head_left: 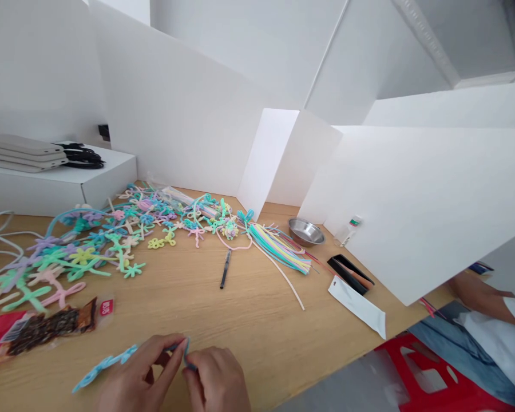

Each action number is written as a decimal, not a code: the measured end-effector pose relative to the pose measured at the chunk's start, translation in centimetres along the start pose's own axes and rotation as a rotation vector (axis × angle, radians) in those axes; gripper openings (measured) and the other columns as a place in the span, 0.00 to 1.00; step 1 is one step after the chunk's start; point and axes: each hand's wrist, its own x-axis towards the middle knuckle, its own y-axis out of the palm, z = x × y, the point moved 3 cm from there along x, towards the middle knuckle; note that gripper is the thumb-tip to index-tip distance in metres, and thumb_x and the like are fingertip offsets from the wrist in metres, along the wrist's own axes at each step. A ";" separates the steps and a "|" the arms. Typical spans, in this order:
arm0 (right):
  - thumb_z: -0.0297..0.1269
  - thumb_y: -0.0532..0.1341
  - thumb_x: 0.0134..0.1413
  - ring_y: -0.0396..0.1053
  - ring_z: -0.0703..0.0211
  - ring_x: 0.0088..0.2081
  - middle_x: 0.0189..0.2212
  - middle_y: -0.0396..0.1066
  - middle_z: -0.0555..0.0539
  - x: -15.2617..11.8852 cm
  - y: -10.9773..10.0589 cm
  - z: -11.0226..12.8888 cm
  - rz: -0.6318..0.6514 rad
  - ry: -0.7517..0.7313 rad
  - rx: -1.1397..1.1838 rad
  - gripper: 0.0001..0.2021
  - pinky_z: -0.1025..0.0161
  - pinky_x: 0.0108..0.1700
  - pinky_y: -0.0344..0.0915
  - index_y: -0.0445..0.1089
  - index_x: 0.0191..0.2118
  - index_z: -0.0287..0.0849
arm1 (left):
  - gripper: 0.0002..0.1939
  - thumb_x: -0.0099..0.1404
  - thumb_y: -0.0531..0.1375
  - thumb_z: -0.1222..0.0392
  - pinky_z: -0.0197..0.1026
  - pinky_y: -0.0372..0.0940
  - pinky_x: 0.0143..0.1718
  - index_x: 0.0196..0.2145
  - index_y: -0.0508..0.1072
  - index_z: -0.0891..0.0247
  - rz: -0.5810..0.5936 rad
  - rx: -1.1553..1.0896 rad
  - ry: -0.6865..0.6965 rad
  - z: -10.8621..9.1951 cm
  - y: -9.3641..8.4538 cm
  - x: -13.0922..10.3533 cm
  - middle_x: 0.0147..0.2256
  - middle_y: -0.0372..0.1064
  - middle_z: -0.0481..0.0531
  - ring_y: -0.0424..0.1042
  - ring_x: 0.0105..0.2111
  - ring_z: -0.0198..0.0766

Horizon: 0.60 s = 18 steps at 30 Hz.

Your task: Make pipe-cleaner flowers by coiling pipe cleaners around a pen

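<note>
Near the front edge of the table, my left hand pinches a blue pipe cleaner between thumb and fingertips. My right hand grips the same pipe cleaner close by, its fingers pressed together around the bent part. The two hands almost touch. To the left of my left hand, a twisted light-blue length of pipe cleaner lies along the wood. Whether it joins the piece in my fingers is hidden behind the left hand.
Pastel pipe-cleaner shapes heap at the left, by a red snack packet. A black pen, a pipe-cleaner bundle, a metal bowl, a black case and a white pouch lie beyond. Another person sits at right.
</note>
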 end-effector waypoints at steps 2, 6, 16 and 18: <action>0.31 0.55 0.58 0.70 0.52 0.29 0.27 0.75 0.47 0.0 0.0 0.0 0.003 -0.025 0.018 0.09 0.59 0.32 0.60 0.72 0.33 0.46 | 0.15 0.54 0.61 0.42 0.38 0.68 0.22 0.29 0.79 0.53 0.014 -0.023 0.023 -0.3 0.0 0.1 0.26 0.80 0.47 0.73 0.19 0.40; 0.32 0.57 0.59 0.71 0.55 0.30 0.27 0.76 0.50 0.6 -0.9 0.2 -0.003 0.008 0.147 0.09 0.62 0.33 0.61 0.73 0.32 0.48 | 0.12 0.54 0.62 0.44 0.37 0.69 0.22 0.28 0.80 0.52 0.068 -0.072 0.033 -0.8 -0.1 0.1 0.27 0.80 0.46 0.75 0.22 0.41; 0.29 0.57 0.58 0.72 0.56 0.33 0.30 0.74 0.50 2.0 -2.3 0.7 -0.014 0.081 0.146 0.07 0.64 0.36 0.63 0.70 0.35 0.48 | 0.09 0.61 0.61 0.51 0.38 0.71 0.34 0.37 0.79 0.50 0.229 -0.187 0.109 1.5 0.7 -0.1 0.33 0.80 0.48 0.78 0.33 0.44; 0.28 0.57 0.58 0.72 0.56 0.33 0.30 0.74 0.50 2.2 -2.2 0.6 -0.019 0.081 0.133 0.07 0.64 0.36 0.63 0.69 0.36 0.47 | 0.10 0.61 0.60 0.50 0.37 0.71 0.33 0.38 0.79 0.49 0.278 -0.235 0.082 1.5 0.9 -0.1 0.33 0.80 0.47 0.77 0.32 0.44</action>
